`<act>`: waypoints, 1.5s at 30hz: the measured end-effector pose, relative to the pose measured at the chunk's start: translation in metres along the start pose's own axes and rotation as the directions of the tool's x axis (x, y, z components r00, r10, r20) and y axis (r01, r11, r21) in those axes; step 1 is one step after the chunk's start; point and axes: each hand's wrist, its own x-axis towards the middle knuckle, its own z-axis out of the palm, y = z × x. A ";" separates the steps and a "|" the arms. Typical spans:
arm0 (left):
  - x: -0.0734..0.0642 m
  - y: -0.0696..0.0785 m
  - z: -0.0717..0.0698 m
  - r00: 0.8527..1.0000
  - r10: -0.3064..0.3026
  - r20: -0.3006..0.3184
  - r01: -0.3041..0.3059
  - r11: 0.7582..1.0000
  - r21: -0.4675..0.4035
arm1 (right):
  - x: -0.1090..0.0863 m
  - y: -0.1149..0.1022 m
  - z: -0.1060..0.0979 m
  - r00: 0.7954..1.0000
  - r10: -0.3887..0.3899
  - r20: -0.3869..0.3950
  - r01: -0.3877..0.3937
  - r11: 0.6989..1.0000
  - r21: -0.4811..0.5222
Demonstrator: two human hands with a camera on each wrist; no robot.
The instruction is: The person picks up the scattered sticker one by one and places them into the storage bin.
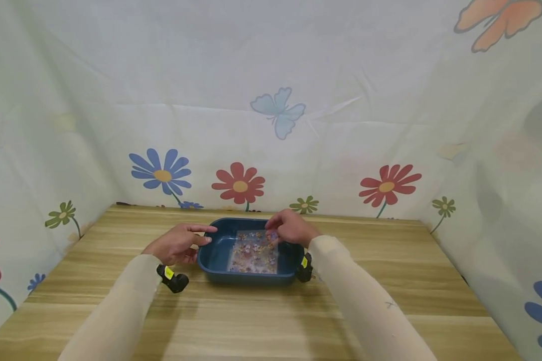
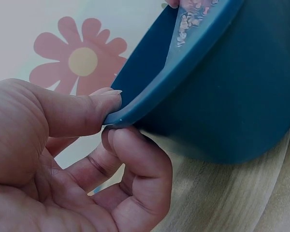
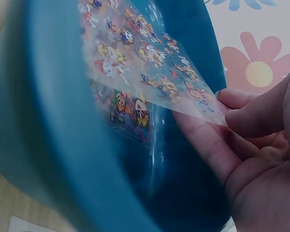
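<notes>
A dark blue plastic basin (image 1: 217,255) stands on the wooden table. In it lies a clear sticker sheet (image 1: 253,253) printed with small colourful cartoon figures. My right hand (image 1: 293,228) reaches over the basin's right side and pinches a corner of a sticker sheet (image 3: 159,72) between thumb and fingers. Beneath that raised sheet, more printed stickers (image 3: 130,113) show in the right wrist view. At the basin's left end, my left hand (image 1: 178,243) pinches the rim, thumb on top and curled fingers below, as the left wrist view (image 2: 111,125) shows.
The wooden table (image 1: 235,321) spreads around the basin. Behind it hangs a pale cloth backdrop (image 1: 185,125) with printed flowers and butterflies, which also closes off both sides. Black wrist-worn devices (image 1: 173,281) sit at both wrists.
</notes>
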 end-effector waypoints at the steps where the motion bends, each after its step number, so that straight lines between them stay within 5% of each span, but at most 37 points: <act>1: 0.000 0.000 0.000 1.000 -0.002 -0.002 0.002 1.000 -0.001 | 0.000 0.000 0.000 1.000 0.002 0.004 -0.002 1.000 -0.008; 17: 0.000 0.003 -0.001 0.999 -0.033 -0.009 0.033 0.999 0.013 | 0.004 0.003 -0.001 0.994 -0.100 0.043 0.108 0.962 -0.250; 32: 0.000 0.005 -0.001 0.999 -0.041 -0.006 0.041 0.999 0.011 | 0.007 0.000 0.003 0.995 -0.075 0.059 0.090 0.947 -0.308; 45: 0.000 0.005 0.000 0.999 -0.040 -0.017 0.041 0.999 0.018 | 0.005 0.002 0.003 0.984 -0.142 0.104 0.170 0.920 -0.353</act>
